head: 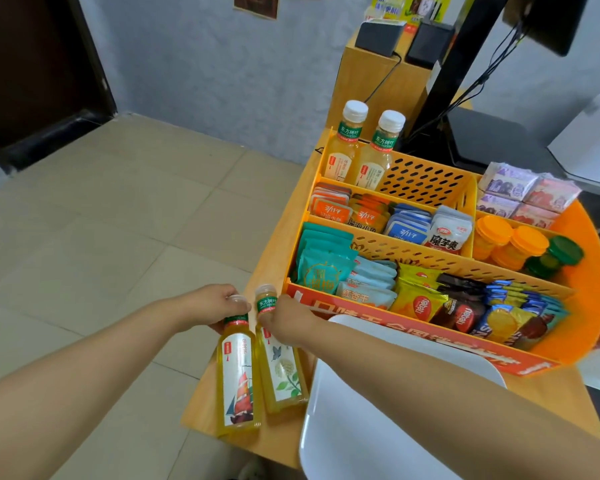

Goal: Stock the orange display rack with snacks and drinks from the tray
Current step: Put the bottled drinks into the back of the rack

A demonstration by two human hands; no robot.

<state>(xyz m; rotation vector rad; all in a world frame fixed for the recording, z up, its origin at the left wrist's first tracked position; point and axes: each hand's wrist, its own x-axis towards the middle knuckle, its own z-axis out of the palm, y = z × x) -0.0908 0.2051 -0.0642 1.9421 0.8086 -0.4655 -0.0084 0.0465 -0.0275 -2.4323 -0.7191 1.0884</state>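
Table (281, 244), left front corner: two tea bottles upright, side by side, long axes vertical. My left hand (219, 306) grips the ship-label bottle (238, 379) by its neck; my right hand (288, 320) grips the flower-label bottle (281, 368). The orange display rack (426, 181) lies ahead-right, its back row half free.

We take this for a small shop counter: an orange perforated plastic display rack (426, 183) of packaged snacks on a light wooden desk (274, 268), with black card readers (378, 38) behind.

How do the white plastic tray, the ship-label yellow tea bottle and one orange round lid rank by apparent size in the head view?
1. White plastic tray
2. Ship-label yellow tea bottle
3. Orange round lid

The lid lies farther away, though its last place seems safe.
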